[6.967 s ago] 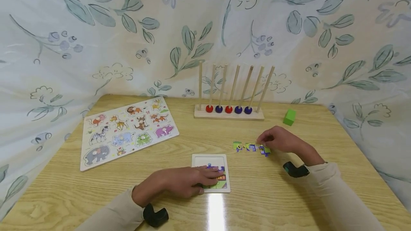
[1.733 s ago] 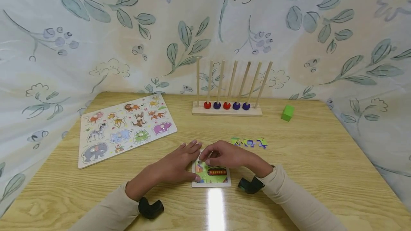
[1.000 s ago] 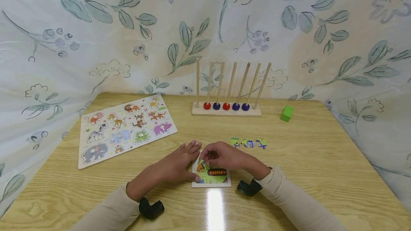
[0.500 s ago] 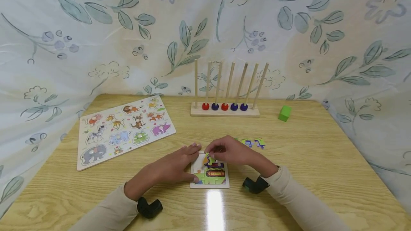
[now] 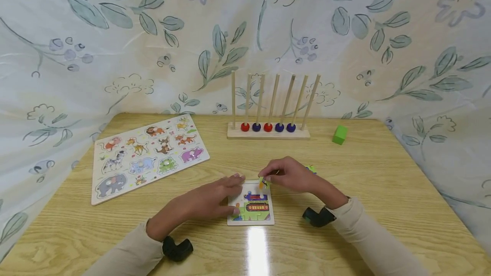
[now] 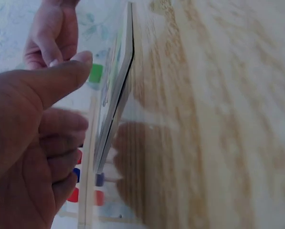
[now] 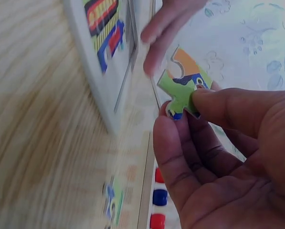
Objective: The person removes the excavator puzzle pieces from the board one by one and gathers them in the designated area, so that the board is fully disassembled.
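My right hand (image 5: 293, 176) pinches a puzzle piece (image 7: 183, 93) between thumb and fingers. The piece is green with orange and dark blue print, and is tilted over the upper right corner of a small white-framed puzzle tray (image 5: 273, 214). Joined pieces (image 5: 256, 208) with a red and dark blue vehicle picture fill the tray's lower part; its upper left shows bare. My left hand (image 5: 207, 197) rests along the tray's left side, thumb at the lower left and fingers spread near the top left corner. Loose puzzle pieces (image 5: 311, 168) lie beyond my right hand, mostly hidden by it.
An animal knob puzzle board (image 5: 153, 177) lies at the left. At the back stands a wooden peg rack (image 5: 268, 136) with red and dark blue beads on several pegs. A green block (image 5: 339, 135) sits at the back right, before a floral cloth (image 5: 215, 67).
My right hand went from the loose pieces to the tray's upper left, then slid right with the pinched piece to the upper right corner. My left hand shifted from the tray's middle to its left side.
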`<state>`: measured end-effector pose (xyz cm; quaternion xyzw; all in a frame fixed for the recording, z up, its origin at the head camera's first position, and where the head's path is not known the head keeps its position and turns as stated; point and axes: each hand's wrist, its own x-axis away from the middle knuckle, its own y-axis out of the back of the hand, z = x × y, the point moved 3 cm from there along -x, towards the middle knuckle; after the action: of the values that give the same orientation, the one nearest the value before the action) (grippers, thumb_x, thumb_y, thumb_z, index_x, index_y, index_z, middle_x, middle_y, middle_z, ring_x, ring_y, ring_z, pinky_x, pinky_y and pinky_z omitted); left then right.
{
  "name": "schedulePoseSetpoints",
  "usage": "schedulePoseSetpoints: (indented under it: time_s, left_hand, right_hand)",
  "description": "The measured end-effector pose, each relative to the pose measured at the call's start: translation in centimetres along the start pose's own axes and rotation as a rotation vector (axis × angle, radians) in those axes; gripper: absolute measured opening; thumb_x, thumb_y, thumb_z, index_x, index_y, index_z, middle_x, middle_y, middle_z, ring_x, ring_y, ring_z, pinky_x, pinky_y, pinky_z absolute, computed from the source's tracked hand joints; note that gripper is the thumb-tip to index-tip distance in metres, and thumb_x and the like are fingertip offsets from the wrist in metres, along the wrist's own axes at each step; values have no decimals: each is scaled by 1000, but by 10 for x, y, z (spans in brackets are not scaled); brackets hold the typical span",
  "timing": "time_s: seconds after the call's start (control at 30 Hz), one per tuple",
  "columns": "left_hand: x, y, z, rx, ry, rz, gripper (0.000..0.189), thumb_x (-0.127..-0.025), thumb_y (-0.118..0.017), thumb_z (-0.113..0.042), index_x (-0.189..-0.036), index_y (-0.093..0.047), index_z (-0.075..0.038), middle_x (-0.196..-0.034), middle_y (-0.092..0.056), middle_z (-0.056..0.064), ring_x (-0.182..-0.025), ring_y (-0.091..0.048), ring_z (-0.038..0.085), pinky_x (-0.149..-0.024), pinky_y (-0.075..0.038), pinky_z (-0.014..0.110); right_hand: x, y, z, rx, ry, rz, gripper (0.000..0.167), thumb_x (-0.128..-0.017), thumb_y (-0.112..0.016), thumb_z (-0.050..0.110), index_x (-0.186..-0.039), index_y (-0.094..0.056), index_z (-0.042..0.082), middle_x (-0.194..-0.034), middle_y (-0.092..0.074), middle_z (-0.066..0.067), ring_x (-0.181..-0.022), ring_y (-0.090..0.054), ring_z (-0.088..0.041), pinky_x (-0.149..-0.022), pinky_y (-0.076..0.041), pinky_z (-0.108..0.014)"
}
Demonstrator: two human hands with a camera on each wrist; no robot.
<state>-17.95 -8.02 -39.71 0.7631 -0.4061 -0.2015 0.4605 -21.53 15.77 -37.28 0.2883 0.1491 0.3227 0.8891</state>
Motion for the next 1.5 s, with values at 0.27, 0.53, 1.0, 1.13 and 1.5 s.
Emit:
schedulePoseSetpoints:
  time_s: [0.27, 0.53, 1.0, 1.13, 1.5]
  left_hand:
    - [-1, -1, -15, 33, -128, 70, 46, -101, -54, -26, -145, -48, -12, -157, -29, 1, -145, -19, 17, -113, -26, 37]
    - [-2, -8, -31, 68, -294, 126, 41, -101, -50, -9, -142, -51, -8, -153, -37, 2, -143, -25, 19, -112, -28, 35]
    - [-1, -20, -41, 31, -385, 216, 47, -96, -46, 11, -139, -54, -5, -149, -43, 3, -137, -35, 11, -108, -33, 25]
    - [-1, -21, -40, 10, -378, 211, 56, -88, -50, 19, -138, -55, -5, -149, -44, 2, -136, -36, 10, -107, -34, 24]
    - [0, -24, -38, -9, -358, 200, 77, -70, -55, 29, -138, -56, -8, -148, -45, 0, -135, -38, 9, -105, -35, 23]
  right_hand:
    - [10, 12, -9, -23, -85, -23, 17, -94, -61, 1, -108, -68, -4, -99, -68, -6, -81, -59, -16, -69, -52, -26]
    - [16, 23, -20, 1, -87, -28, 15, -92, -60, -7, -104, -70, -7, -101, -70, -11, -88, -65, -18, -73, -54, -25]
    - [17, 21, -30, 71, -88, 94, 13, -91, -61, -7, -98, -72, -3, -96, -70, -6, -87, -63, -17, -74, -53, -26]
    - [17, 20, -31, 75, -95, 98, 14, -91, -61, -8, -97, -72, -3, -95, -69, -6, -86, -64, -17, -74, -53, -26]
    - [18, 21, -29, 171, -121, 75, 14, -90, -63, -6, -98, -72, 0, -94, -69, -3, -84, -61, -13, -74, -53, -27]
